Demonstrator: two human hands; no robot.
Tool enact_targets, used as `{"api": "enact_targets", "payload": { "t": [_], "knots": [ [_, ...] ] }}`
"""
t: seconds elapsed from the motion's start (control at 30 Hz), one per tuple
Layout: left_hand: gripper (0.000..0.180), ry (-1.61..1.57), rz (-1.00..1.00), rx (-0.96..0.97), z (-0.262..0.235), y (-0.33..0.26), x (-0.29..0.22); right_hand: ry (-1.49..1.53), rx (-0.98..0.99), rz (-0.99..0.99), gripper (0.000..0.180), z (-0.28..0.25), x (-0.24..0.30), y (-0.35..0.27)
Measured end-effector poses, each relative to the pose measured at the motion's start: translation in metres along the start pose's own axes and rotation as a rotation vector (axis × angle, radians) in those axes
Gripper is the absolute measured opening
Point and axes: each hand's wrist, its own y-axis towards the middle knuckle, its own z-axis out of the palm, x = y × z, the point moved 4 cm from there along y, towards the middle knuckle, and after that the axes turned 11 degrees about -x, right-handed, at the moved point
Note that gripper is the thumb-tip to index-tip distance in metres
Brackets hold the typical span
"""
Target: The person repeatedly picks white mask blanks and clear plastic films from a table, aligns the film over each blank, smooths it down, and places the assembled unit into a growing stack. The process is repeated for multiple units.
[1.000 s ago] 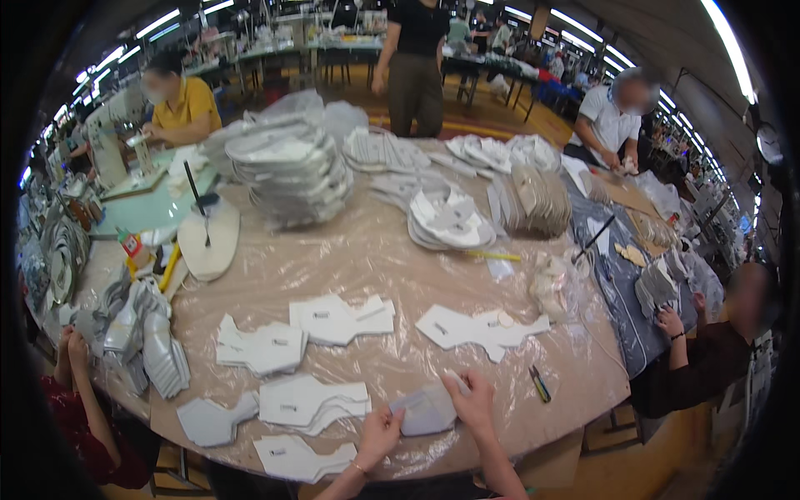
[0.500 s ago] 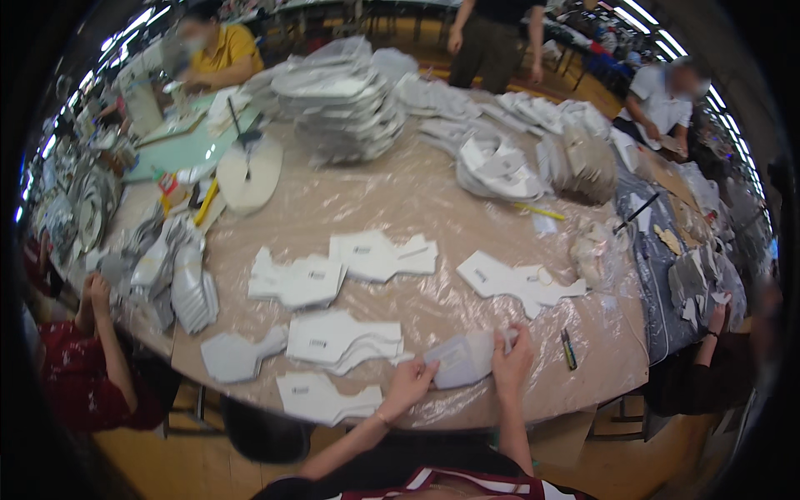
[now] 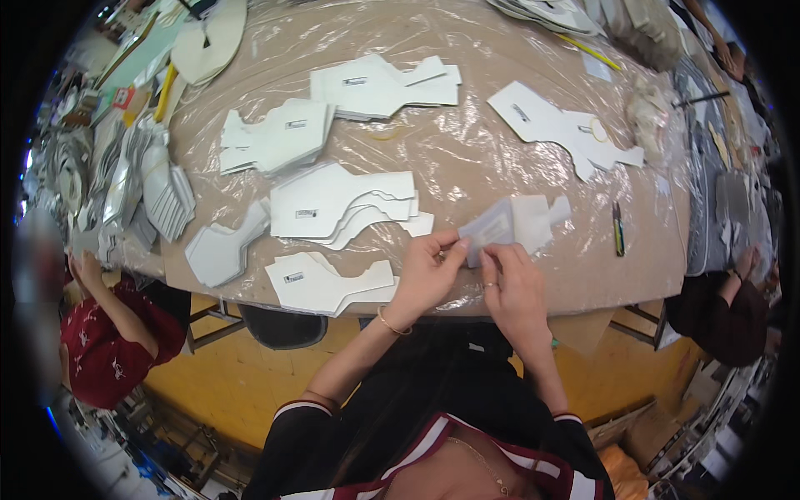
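Close to the table's near edge I hold a thin cut-out piece (image 3: 530,223), white at its narrow far end and greyish, see-through-looking at the near end. My left hand (image 3: 435,268) pinches its left corner between thumb and fingers. Just beside it, my right hand (image 3: 512,287) has its fingertips closed on the near edge. What lies under those fingertips is too small to make out. Left of my hands are stacked white cut-outs (image 3: 315,202), another white stack (image 3: 310,287) and a greyish cut-out stack (image 3: 221,250).
Farther off lie more white cut-out stacks (image 3: 367,87) and one white cut-out (image 3: 546,121) with a rubber band on it. A dark slim tool (image 3: 618,229) rests to the right. Clear plastic covers the brown table (image 3: 417,167). Co-workers sit at both sides.
My view has tilted down. My right hand has left the piece's right end and come in beside my left hand at its near edge. The left hand still grips the piece.
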Motion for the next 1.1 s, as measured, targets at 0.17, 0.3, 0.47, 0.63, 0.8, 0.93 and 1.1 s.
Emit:
{"api": "enact_targets", "payload": {
  "t": [0.17,0.3,0.47,0.63,0.8,0.93,1.1],
  "knots": [
    [0.019,0.282,0.148,0.074,0.0,-0.002,-0.018,-0.037,0.036,-0.023,0.011,-0.002,0.005,0.016],
    [0.018,0.389,0.226,0.04,0.004,-0.006,-0.02,-0.069,0.1,-0.038,0.01,-0.002,0.003,0.016],
    [0.018,0.397,0.458,-0.023,0.012,-0.012,-0.025,-0.069,0.097,-0.066,0.007,-0.002,0.002,0.016],
    [0.019,0.318,0.248,0.006,0.006,-0.008,-0.016,-0.047,0.018,-0.085,0.008,0.006,-0.001,0.015],
    [0.025,0.238,0.102,0.04,-0.001,0.003,-0.008,0.17,-0.043,0.013,0.008,0.009,-0.016,0.016],
    [0.026,0.208,0.076,0.063,-0.002,0.007,-0.003,0.361,0.015,0.187,0.012,0.007,-0.028,0.016],
    [0.025,-0.039,-0.04,0.021,-0.001,0.011,-0.001,0.784,0.068,0.485,0.017,0.005,-0.05,0.002]
  ]
}}
